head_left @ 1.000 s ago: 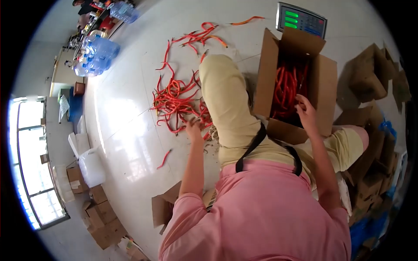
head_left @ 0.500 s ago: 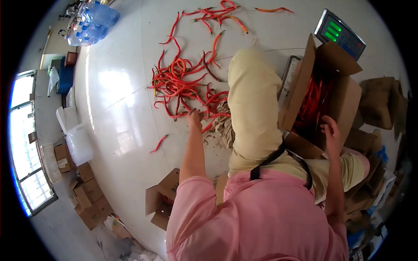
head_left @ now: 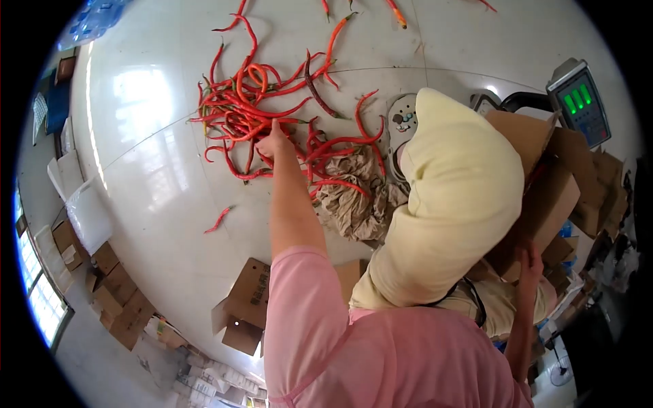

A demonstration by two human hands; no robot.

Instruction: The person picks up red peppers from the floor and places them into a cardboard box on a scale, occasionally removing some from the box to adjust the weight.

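A tangled pile of long red chili peppers [head_left: 238, 112] lies on the tiled floor. My left hand [head_left: 272, 141] reaches into its lower right edge, fingers bent down among the peppers; what they hold, if anything, is hidden. At the right, my right hand [head_left: 529, 264] is near the lower edge of an open cardboard box [head_left: 554, 204]; its fingers are partly in shadow. My raised knee hides much of that box. Crumpled brown paper [head_left: 357, 197] lies between the pile and my leg, with some peppers over it.
A scale display [head_left: 579, 102] with green digits stands behind the box. A smaller open carton [head_left: 248, 296] sits at lower left of my leg. One loose pepper [head_left: 219, 219] lies below the pile. More cartons [head_left: 122, 299] line the left wall.
My left hand has moved up and inward, deeper into the pile. My right hand has gone lower beside the box. The view has shifted, and my knee now covers more of the box.
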